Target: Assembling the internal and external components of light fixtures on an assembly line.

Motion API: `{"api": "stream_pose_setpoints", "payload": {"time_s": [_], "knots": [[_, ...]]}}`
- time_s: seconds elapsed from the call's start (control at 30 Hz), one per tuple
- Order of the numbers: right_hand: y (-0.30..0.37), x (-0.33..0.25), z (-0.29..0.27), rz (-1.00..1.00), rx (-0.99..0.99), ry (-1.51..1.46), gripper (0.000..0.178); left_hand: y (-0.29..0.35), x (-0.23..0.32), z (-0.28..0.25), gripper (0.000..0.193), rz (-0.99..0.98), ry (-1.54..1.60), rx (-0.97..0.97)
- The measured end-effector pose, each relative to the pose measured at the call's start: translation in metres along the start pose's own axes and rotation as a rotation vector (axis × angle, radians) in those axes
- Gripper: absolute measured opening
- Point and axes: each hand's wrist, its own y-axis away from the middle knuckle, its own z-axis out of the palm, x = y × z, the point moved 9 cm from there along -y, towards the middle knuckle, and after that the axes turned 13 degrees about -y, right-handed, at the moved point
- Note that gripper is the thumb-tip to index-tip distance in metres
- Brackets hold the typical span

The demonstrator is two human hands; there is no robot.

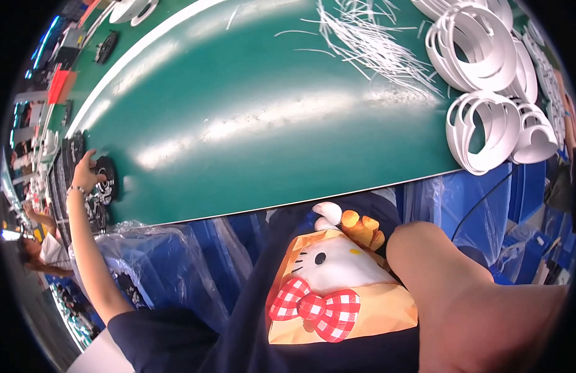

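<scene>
At the far left end of the green table (pixel 288 149), my left arm is stretched out. My left hand (pixel 84 174) is open, its thumb and fingers apart. It is at a black round part (pixel 105 177) with a ring-like rim, beside a stack of similar black parts (pixel 70 152). Whether the fingertips touch the part is hard to tell. My right arm (pixel 437 273) is bent at the lower right, and its hand does not show.
White ring-shaped parts (pixel 480 46) are stacked at the right end, with more white rings (pixel 480 130) nearer me. Thin white strips (pixel 375 46) lie heaped at the far side. Blue bins (pixel 170 255) lined with clear plastic stand below the near edge. Another person (pixel 49 248) is at the left.
</scene>
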Motion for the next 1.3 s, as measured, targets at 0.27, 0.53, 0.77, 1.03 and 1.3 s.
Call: {"api": "stream_pose_setpoints", "payload": {"time_s": [0.27, 0.53, 0.77, 1.03, 1.3], "knots": [[-0.004, -0.002, -0.018, -0.038, 0.027, 0.113, 0.011, -0.021, 0.066, -0.052, 0.038, 0.183, 0.42, -0.034], [-0.066, -0.015, -0.022, -0.244, 0.003, 0.48, 0.013, -0.049, 0.221, -0.188, 0.038, 0.547, 0.589, 0.215], [-0.037, 0.083, -0.106, 0.37, -0.034, 1.022, 0.031, -0.035, 0.384, -0.21, 0.032, 0.755, 1.212, 0.187], [-0.036, 0.122, -0.128, 0.297, -0.077, 1.094, 0.018, 0.01, 0.423, -0.105, 0.026, 0.511, 1.766, -0.232], [-0.077, 0.046, -0.066, 0.287, 0.014, 0.98, 0.019, 0.018, 0.405, -0.09, 0.032, 0.46, 2.162, -0.253]]}}
